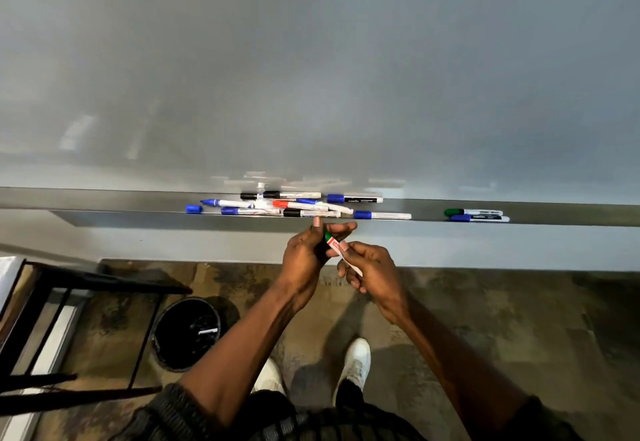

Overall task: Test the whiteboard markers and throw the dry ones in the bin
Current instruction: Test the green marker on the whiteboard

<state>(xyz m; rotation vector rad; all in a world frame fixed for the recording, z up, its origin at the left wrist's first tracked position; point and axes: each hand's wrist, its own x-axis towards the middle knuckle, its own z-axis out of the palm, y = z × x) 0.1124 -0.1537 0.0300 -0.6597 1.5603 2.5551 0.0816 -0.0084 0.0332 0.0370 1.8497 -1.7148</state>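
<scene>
Below the ledge, a green marker slants, cap up-left; left hand fingers grip the cap, right hand pinches the barrel.

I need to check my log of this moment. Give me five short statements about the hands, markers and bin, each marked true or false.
1. The left hand and the right hand both hold one green-capped white marker. True.
2. The round black bin stands on the floor at the person's right. False: it stands at their left.
3. The bin holds nothing. False: a white stick-shaped thing lies in it.
4. A loose blue cap lies on the long grey metal tray. True.
5. A red-capped white marker lies on the tray. True.
</scene>
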